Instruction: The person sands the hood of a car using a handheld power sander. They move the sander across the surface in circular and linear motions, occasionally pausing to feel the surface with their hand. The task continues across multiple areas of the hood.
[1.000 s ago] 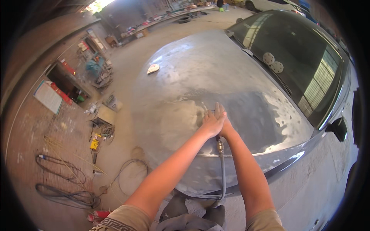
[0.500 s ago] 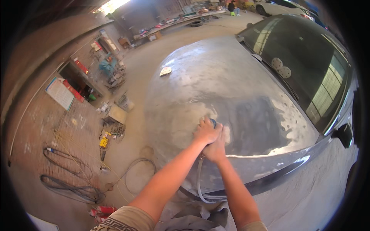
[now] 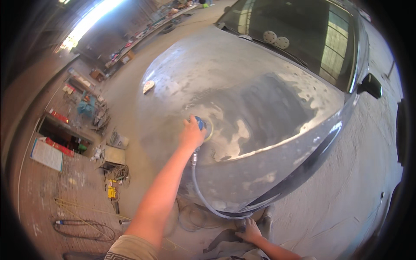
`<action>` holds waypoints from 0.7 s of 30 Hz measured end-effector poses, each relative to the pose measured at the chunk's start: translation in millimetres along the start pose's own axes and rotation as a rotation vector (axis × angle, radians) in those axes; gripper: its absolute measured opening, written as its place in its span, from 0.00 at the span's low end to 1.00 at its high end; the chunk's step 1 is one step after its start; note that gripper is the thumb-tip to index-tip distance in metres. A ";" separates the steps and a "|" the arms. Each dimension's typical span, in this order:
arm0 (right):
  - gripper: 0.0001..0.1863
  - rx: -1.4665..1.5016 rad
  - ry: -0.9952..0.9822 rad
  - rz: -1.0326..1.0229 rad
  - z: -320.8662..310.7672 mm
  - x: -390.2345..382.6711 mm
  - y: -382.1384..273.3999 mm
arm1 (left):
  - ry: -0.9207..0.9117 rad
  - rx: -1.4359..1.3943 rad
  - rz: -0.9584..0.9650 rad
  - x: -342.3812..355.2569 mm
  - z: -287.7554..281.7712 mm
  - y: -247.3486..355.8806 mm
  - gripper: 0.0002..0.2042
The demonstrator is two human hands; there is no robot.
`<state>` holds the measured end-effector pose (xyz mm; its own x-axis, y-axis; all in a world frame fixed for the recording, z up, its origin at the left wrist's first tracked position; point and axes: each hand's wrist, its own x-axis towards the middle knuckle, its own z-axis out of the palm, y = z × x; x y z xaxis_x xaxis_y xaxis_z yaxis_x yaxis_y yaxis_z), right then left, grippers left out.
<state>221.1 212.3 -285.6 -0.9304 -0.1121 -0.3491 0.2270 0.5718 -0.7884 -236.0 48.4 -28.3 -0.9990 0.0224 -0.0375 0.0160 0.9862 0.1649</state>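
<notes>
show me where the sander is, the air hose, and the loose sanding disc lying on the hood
sander (image 3: 202,125), head view, on its blue body beside the left hand.
air hose (image 3: 200,194), head view, on the grey curve below the hood edge.
loose sanding disc (image 3: 148,86), head view, on its pale face.

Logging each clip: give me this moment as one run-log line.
left hand: grips blue sander on car hood | right hand: low by thigh, off tool | air hose: hangs from sander

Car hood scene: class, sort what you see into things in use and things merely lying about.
In use: left hand, blue sander, its air hose, car hood.
Lying about: sanding pad on the hood, two discs behind the windscreen, floor cables, yellow tool.
</notes>
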 end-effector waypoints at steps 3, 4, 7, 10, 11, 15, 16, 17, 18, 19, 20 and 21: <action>0.54 0.012 -0.064 -0.132 59.0 33.0 18.6 | -0.026 -0.001 0.069 -13.1 -3.2 6.8 0.41; 0.56 0.028 -0.106 -0.167 78.9 45.3 19.2 | -0.031 -0.003 0.098 -17.3 -4.2 7.5 0.41; 0.46 0.100 -0.009 -0.261 123.0 66.4 30.1 | -0.057 -0.048 0.194 -27.0 -1.1 30.5 0.41; 0.35 0.175 -0.333 -0.039 122.3 79.1 16.4 | -0.088 -0.066 0.259 -43.5 -2.3 45.3 0.40; 0.30 0.232 -0.298 -0.124 119.6 67.3 3.2 | -0.086 -0.049 0.280 -50.3 -2.4 41.5 0.39; 0.27 0.149 -0.399 -0.113 51.9 22.0 -60.3 | -0.064 -0.015 0.422 -64.3 -2.8 32.8 0.37; 0.26 0.121 -0.359 -0.139 30.6 11.8 -76.8 | -0.063 -0.055 0.417 -62.8 -4.2 32.6 0.36; 0.26 0.095 -0.321 -0.157 6.6 2.5 -96.2 | -0.070 -0.097 0.412 -61.6 -1.7 31.9 0.35; 0.25 0.072 -0.290 -0.187 -16.4 -4.7 -119.9 | -0.073 -0.130 0.398 -60.7 -3.6 28.0 0.34; 0.23 0.076 -0.203 -0.276 -41.0 -10.6 -145.3 | -0.049 -0.141 0.390 -59.2 -6.0 28.1 0.33; 0.23 0.062 -0.178 -0.315 -61.9 -12.3 -163.6 | -0.028 -0.149 0.382 -56.3 -5.5 32.8 0.33; 0.23 0.061 -0.160 -0.357 -76.3 -12.8 -179.8 | -0.012 -0.144 0.367 -55.3 -3.6 34.2 0.32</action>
<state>170.2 172.9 -100.7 -0.8983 -0.4232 -0.1181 -0.0817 0.4251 -0.9014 -180.3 80.3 -17.0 -0.9274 0.3722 0.0381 0.3654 0.8791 0.3061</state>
